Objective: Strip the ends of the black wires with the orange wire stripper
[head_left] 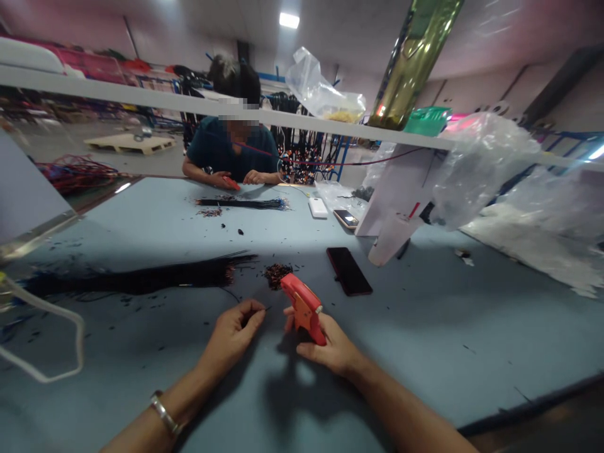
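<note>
My left hand (238, 327) pinches the end of a thin black wire (268, 308) between thumb and fingertips. To its right, my right hand (325, 346) is wrapped round a red and orange handheld tool (304, 305), which points up and to the left. Just beyond the tool lies a small heap of dark and copper-coloured bits (277, 275). A long bundle of black wires (155, 278) stretches across the left side of the table, its stripped-looking ends towards the heap.
A dark phone (349, 270) lies right of the heap. Across the table (425, 314), a person (233, 151) holds a red tool near another wire bundle (243, 204). A white shelf (189, 100) spans above. Plastic bags (486, 157) hang at right; a pale loop (78, 340) sits left.
</note>
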A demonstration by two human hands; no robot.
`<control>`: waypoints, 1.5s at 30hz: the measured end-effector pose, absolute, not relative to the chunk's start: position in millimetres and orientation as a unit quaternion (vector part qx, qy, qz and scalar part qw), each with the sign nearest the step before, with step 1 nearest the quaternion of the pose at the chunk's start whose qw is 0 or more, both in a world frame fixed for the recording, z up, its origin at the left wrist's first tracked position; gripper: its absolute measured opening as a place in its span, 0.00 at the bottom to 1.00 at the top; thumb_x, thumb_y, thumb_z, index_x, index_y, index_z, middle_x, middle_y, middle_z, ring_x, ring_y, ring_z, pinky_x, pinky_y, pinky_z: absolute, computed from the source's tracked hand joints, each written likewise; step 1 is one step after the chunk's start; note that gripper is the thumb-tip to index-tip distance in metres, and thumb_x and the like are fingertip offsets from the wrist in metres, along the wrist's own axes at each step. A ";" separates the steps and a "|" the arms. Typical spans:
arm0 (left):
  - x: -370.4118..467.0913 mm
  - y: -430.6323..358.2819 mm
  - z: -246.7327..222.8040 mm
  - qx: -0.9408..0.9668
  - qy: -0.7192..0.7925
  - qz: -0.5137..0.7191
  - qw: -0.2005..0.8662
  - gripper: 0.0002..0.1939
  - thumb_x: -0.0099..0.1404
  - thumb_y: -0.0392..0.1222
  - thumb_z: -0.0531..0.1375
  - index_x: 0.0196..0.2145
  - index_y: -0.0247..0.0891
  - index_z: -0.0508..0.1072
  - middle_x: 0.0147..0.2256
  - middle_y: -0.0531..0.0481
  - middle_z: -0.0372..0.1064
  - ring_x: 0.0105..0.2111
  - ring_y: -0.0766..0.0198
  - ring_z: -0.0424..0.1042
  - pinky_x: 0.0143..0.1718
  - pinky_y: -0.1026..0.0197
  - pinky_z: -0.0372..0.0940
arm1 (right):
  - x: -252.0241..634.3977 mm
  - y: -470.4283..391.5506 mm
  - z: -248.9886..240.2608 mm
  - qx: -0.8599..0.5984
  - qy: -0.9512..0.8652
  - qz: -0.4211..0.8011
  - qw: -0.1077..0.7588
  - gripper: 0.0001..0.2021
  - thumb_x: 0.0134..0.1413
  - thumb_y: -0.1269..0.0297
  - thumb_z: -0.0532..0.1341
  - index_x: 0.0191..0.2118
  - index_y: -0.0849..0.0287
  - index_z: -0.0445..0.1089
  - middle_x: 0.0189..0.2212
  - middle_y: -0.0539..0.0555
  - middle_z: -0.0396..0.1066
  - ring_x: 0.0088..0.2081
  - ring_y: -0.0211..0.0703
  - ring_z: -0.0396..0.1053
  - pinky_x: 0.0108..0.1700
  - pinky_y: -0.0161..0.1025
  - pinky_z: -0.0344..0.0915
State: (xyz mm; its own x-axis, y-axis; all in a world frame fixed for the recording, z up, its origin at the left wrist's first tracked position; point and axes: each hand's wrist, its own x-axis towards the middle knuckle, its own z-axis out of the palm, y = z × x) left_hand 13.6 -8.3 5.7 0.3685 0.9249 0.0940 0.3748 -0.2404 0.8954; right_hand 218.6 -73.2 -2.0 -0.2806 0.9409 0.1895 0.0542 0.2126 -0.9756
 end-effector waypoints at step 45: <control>14.4 -12.4 9.0 0.573 0.444 0.402 0.559 0.15 0.59 0.51 0.59 0.33 0.35 0.70 0.21 0.58 0.61 0.20 0.71 0.56 0.24 0.67 0.55 | 227.0 -80.2 6.3 -0.589 -0.760 0.074 0.264 0.28 0.35 0.75 0.57 0.49 0.59 0.65 0.43 0.59 0.67 0.43 0.52 0.64 0.48 0.48 0.61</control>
State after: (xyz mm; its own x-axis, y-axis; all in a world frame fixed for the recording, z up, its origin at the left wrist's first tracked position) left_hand 14.4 -12.4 9.0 0.2821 0.9587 -0.0352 0.0589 0.0193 0.9981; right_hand 227.0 -80.2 6.3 -0.1660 0.9350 0.3134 0.8566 0.2941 -0.4239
